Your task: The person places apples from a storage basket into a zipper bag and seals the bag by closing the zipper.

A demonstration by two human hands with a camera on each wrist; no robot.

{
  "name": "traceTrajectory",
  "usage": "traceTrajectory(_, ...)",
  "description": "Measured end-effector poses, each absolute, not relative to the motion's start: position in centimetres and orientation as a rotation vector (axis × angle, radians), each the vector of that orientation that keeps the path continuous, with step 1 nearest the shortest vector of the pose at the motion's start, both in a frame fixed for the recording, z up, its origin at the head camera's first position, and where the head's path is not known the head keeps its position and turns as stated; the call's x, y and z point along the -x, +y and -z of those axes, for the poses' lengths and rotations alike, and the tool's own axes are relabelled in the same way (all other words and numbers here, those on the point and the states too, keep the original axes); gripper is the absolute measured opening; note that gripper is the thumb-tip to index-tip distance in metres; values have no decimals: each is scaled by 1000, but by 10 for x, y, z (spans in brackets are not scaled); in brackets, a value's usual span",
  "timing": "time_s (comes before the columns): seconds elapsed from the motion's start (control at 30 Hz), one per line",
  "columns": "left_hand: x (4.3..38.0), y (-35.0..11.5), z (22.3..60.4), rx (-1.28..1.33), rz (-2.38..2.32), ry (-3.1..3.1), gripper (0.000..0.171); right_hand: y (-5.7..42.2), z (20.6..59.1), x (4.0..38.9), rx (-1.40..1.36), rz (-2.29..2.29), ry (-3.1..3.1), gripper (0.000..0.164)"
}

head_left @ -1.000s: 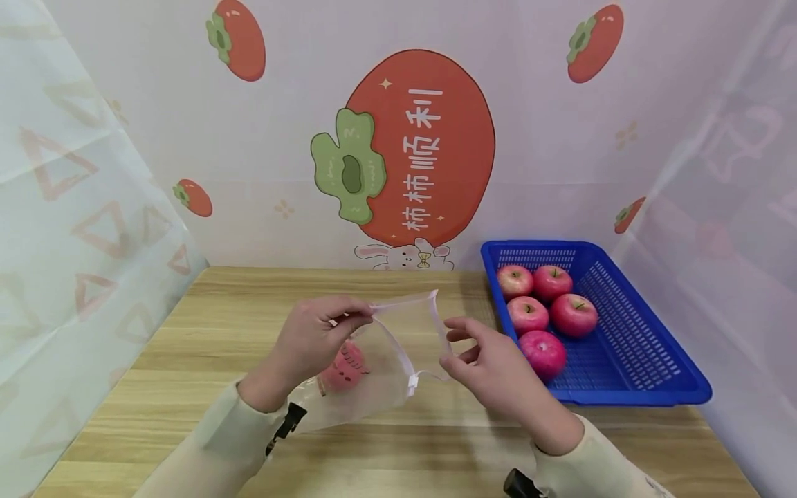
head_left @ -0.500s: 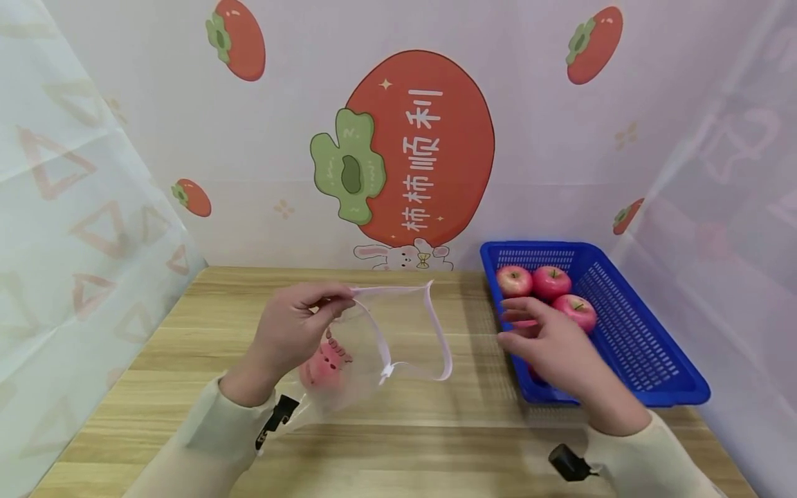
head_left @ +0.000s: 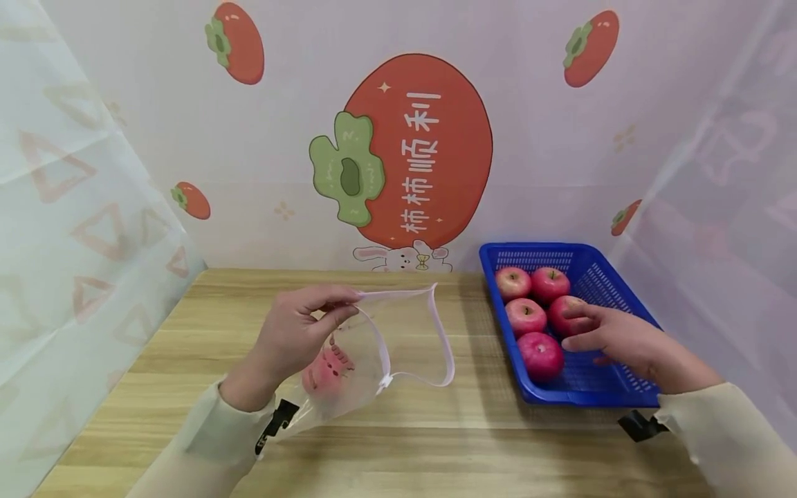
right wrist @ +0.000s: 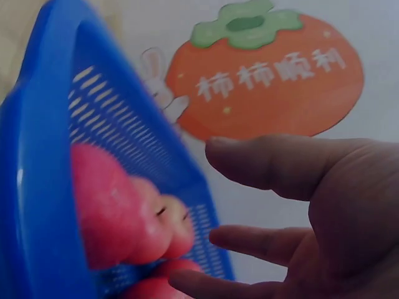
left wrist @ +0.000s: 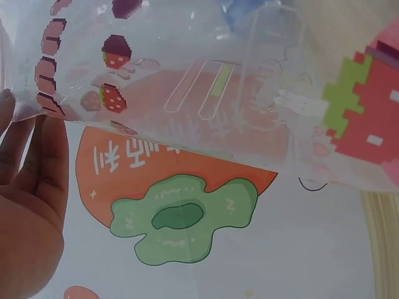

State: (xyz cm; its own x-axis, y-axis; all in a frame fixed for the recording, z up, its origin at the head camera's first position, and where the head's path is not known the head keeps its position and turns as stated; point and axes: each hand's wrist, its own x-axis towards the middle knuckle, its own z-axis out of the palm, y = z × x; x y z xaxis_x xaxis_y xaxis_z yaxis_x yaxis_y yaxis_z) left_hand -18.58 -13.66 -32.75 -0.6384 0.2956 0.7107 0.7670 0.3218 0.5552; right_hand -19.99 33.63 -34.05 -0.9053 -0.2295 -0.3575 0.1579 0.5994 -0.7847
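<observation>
Sleeves (head_left: pixel 193 443): cream, a black fitting at each cuff.
Left hand (head_left: pixel 292 332): well left of the basket (head_left: pixel 585 397), thumb and fingers pinching one edge of the bag (head_left: pixel 361 391).
Bag: beneath and beyond the fingertips, its mouth gaping toward the basket; clear plastic, lilac edging, white slider (head_left: pixel 386 381), printed with a pink figure.
Right hand (head_left: pixel 629 342): over the basket's right half, thumb and fingers spread apart, holding nothing; fingertips at the right-hand apple (head_left: pixel 563 315), though contact cannot be told.
Apples (head_left: pixel 526 317): five inside the basket, all left of the palm; glossy, pink to deep red, the paler ones streaked yellow.
Basket: blue plastic, slotted walls, standing on the wooden table (head_left: pixel 398 463).
Backdrop (head_left: pixel 436 159): beyond the basket, pale, printed with red fruit, white characters and a rabbit.
</observation>
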Motion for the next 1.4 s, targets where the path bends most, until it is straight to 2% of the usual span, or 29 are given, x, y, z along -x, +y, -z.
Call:
traceTrajectory(0.23, 185, -137, 328, 920, 1218, -2114, 26, 339, 355, 217, -28, 1126, 2303, 80)
traceTrajectory(0.43, 184, -135, 329, 803, 1193, -2147, 24, 335, 361, 225, -31, 1104, 2223, 74)
traceTrajectory(0.6, 184, -132, 327, 723, 1186, -2202, 20, 325, 363, 228, -40, 1076, 2199, 77)
traceTrajectory(1.07, 183, -126, 325, 746, 1220, -2204, 20, 305, 375, 226, 23, 949, 2253, 90)
traceTrajectory(1.4, 183, -126, 326, 761, 1255, -2191, 21, 308, 357, 226, 136, 954, 2323, 91)
